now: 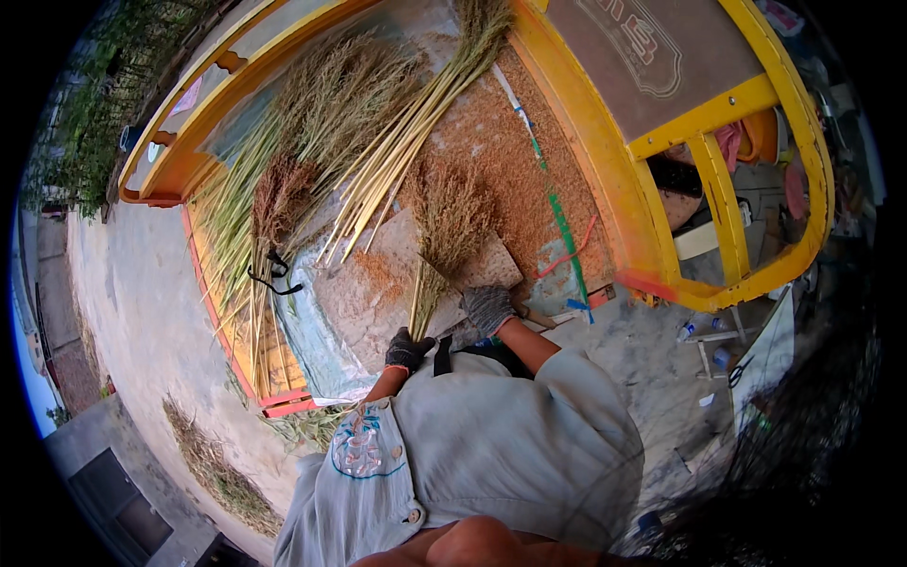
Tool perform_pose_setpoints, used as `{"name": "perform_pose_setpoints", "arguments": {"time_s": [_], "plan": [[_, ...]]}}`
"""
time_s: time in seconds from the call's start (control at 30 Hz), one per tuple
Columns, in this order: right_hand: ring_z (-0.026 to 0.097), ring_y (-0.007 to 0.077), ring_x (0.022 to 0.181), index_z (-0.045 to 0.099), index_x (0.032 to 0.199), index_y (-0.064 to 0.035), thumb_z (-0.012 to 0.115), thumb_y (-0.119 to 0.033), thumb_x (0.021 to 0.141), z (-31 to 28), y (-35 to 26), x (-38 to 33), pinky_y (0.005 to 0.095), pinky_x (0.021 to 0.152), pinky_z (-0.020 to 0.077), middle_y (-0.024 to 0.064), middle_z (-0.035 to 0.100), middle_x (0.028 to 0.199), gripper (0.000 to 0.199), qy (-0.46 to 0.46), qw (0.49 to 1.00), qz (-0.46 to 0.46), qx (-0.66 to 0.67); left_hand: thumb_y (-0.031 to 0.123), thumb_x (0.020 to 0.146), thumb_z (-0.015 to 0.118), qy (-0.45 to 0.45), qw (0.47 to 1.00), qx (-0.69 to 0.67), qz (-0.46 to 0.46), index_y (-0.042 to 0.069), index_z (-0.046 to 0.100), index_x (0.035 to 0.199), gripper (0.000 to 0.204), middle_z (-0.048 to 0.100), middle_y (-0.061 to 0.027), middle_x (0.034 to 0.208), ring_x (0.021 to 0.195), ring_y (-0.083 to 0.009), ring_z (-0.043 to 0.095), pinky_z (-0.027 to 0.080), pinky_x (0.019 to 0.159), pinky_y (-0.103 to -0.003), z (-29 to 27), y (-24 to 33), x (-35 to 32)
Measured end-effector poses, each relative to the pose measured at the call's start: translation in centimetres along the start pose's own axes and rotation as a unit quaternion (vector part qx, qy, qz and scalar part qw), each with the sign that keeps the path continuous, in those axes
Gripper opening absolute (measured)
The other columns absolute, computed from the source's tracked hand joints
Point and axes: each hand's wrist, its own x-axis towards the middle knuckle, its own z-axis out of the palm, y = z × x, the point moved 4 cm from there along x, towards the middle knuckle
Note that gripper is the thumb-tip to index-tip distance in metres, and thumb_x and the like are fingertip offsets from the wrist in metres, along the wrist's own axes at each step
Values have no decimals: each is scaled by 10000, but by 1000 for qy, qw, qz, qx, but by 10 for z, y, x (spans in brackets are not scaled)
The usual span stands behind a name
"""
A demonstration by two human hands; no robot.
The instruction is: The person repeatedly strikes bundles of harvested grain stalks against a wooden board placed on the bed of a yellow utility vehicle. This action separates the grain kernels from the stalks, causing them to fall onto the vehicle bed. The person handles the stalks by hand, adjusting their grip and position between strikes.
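Note:
My left hand point(408, 350), in a dark glove, is closed round the lower stalks of a small bundle of broom-like seed stalks point(427, 295). The bundle's bushy brown head point(455, 215) points away from me, over a flat grey-brown slab point(364, 307) sprinkled with seed. To the right, my right hand point(488, 310) wears a grey glove and lies at the slab's near right edge, beside the bundle. Its fingers look curled, and what they may hold is hidden.
Longer stalks point(378, 175) and seed heads point(331, 94) pile up at the far left. Reddish-brown seed point(510, 170) covers the bed of a yellow-framed cart point(605, 227). A black strap point(274, 274) and a pale blue sheet point(316, 345) lie left of the slab.

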Motion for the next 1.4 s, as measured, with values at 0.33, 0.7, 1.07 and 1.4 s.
{"name": "perform_pose_setpoints", "arguments": {"time_s": [0.33,0.7,1.07,1.4], "plan": [[642,340,853,618,1009,-65,441,-202,881,-10,58,103,494,671,503,188,650,936,257,-58,990,132,-3,259,727,713,-123,961,-242,-55,-39,582,941,389,604,-73,754,648,-150,566,474,571,-312,-8,8,-19],[629,353,821,585,1032,-45,454,-310,889,-97,82,113,519,649,486,186,644,877,328,47,976,201,65,306,797,632,-143,974,-150,-92,-13,592,966,363,608,-95,731,652,-159,567,474,596,-328,-29,-36,-33],[625,316,853,606,989,-70,461,-225,855,16,2,44,501,675,458,143,649,916,251,-80,996,6,-33,354,907,507,-289,833,-452,-139,51,604,834,327,515,-18,587,552,-133,494,408,513,-315,19,-87,-2],[622,325,885,592,1050,-68,421,-338,910,-35,63,102,516,704,457,162,642,986,349,-10,988,148,-31,352,898,530,-202,966,-160,9,53,610,798,325,513,-6,592,540,-106,454,381,496,-295,-4,-44,-26]]}}
